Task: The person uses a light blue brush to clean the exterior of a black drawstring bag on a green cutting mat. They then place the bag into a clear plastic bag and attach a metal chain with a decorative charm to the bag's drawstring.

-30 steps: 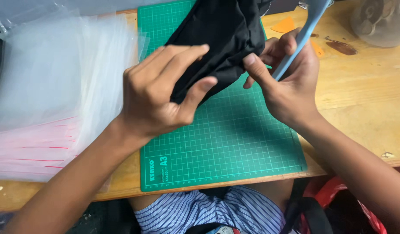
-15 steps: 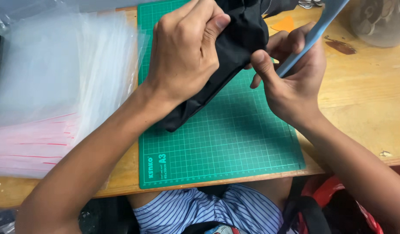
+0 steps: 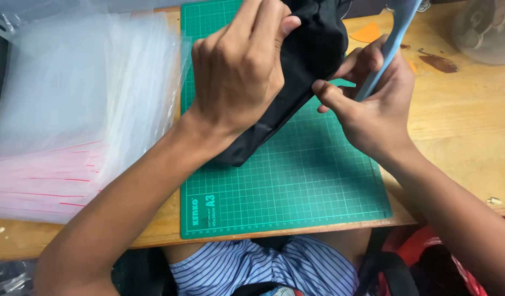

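Head view shows your left hand [image 3: 239, 68] closed over the top of one black fabric piece [image 3: 307, 60], which hangs above the single green cutting mat [image 3: 296, 186]. Your right hand [image 3: 373, 104] pinches the cloth's edge with thumb and fingers while also gripping one light blue flat tool [image 3: 392, 41]. Keep the fabric taut between both hands and the pinch close to the edge. One stack of clear plastic bags [image 3: 77, 109] lies on the wooden table [image 3: 460, 126] at your left.

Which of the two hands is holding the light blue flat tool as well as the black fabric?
The right hand: the light blue tool runs through its fingers while it pinches the black fabric. The left hand grips only fabric.
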